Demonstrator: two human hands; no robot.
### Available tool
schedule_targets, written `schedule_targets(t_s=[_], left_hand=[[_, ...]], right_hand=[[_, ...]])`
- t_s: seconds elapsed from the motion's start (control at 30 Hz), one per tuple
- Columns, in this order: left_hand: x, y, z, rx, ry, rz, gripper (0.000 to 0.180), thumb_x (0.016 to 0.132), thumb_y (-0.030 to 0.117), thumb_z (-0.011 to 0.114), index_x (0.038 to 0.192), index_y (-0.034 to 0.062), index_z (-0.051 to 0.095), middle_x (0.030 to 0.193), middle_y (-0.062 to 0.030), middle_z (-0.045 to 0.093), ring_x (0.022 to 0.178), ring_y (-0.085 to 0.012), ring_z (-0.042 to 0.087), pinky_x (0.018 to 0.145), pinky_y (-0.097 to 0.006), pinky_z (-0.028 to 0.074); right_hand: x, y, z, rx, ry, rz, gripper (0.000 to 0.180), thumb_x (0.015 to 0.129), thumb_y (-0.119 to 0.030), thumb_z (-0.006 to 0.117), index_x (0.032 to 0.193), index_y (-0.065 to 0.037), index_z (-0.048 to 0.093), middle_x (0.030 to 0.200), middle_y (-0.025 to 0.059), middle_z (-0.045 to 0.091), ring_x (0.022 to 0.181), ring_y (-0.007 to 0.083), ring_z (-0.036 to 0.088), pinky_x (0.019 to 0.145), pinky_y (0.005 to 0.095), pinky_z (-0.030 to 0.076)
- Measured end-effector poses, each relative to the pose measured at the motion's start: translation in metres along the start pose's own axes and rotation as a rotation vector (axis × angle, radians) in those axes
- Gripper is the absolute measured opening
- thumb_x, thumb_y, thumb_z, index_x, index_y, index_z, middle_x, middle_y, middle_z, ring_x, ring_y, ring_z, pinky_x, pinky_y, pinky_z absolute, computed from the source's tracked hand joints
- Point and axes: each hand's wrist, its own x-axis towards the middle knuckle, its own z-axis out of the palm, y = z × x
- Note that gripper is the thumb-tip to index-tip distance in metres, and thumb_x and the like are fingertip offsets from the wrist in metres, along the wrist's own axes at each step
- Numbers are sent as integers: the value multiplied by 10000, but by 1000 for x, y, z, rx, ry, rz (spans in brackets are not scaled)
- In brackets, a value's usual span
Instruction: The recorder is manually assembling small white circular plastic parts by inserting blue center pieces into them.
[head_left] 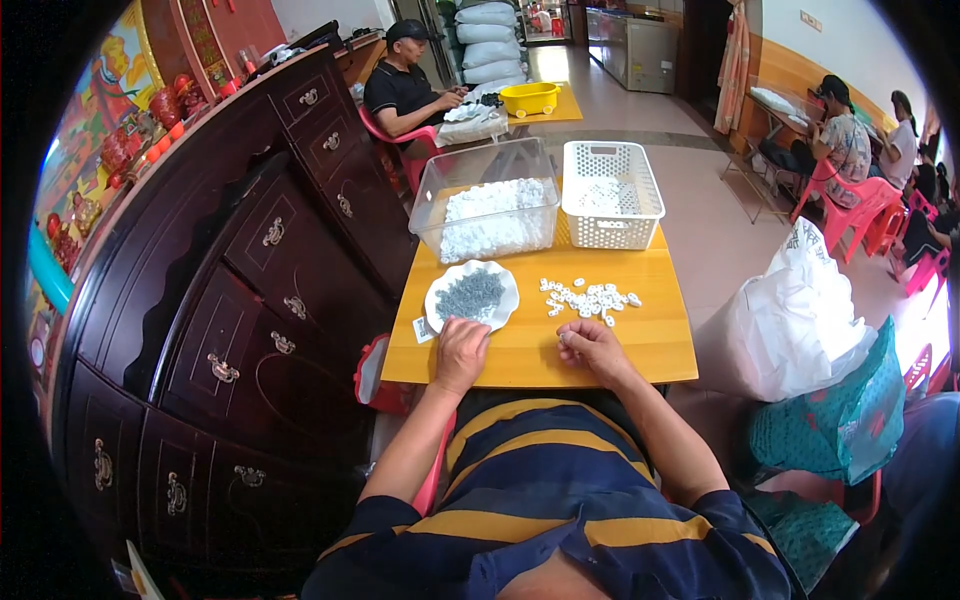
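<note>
My left hand (462, 352) rests at the near edge of a white scalloped plate (507, 312). Its fingers are bent together by the heap of small grey pieces (472, 293) in the plate, and the fingertips are hidden. To the right, just above the table's near part, my right hand (592, 352) is closed in a pinch. A small whitish piece shows at its thumb and forefinger, its shape too small to make out. Beyond that hand lie scattered small white oval pieces with holes (597, 299).
At the far side of the yellow table (640, 350), a clear tub (430, 205) of white pieces adjoins a white perforated basket (612, 235). A dark cabinet (255, 290) borders the left. White (790, 320) and teal (840, 420) sacks stand right. Other people sit farther off.
</note>
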Motion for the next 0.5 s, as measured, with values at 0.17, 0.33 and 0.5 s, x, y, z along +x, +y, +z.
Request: schedule_targets(t_s=[0.17, 0.33, 0.5], left_hand=[[-1, 0, 0, 4, 11, 19, 145, 762, 41, 698, 902, 56, 665, 900, -91, 670, 918, -294, 614, 955, -476, 438], [14, 28, -11, -73, 62, 37, 157, 771, 6, 692, 922, 38, 663, 864, -108, 665, 840, -310, 625, 868, -446, 487], [32, 72, -22, -531, 102, -131, 244, 783, -47, 697, 1016, 5, 651, 848, -110, 675, 816, -252, 667, 749, -310, 517]], right_hand=[[-1, 1, 0, -22, -42, -45, 107, 981, -152, 589, 1029, -64, 626, 853, 2, 636, 750, 85, 602, 698, 220, 513], [-3, 3, 4, -109, -44, -45, 117, 974, -163, 603, 1029, -62, 628, 848, -1, 635, 741, 79, 592, 694, 206, 496], [-12, -8, 17, -16, -113, 6, 149, 976, -197, 602, 1033, -63, 630, 839, 0, 636, 730, 83, 591, 687, 213, 492]])
